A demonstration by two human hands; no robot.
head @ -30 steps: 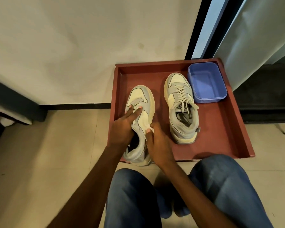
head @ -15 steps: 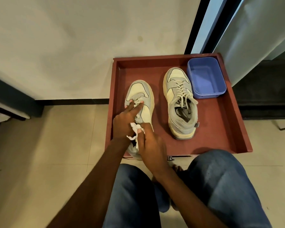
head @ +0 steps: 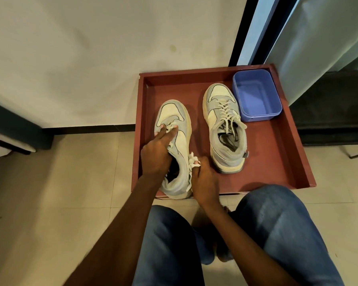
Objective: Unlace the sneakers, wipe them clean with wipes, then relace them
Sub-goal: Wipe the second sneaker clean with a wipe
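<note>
We see 2 grey-and-cream sneakers in a red tray (head: 293, 149) on the tiled floor. The left sneaker (head: 174, 118) sits at the tray's near-left, heel overhanging the near edge. Our left hand (head: 156, 155) rests on top of it, fingers straight and pressing down on the tongue area, fingertips near the loose lace (head: 171, 126). Our right hand (head: 203, 180) is at the shoe's right side, fingers curled, pinching a crumpled white wipe (head: 193, 161) against the upper. The right sneaker (head: 225, 129) stands apart to the right, still laced, toe toward the wall. A blue plastic container (head: 256, 96) sits in the tray's far-right corner, just beside that sneaker's toe. Denim knees (head: 277, 228) fill the bottom.
</note>
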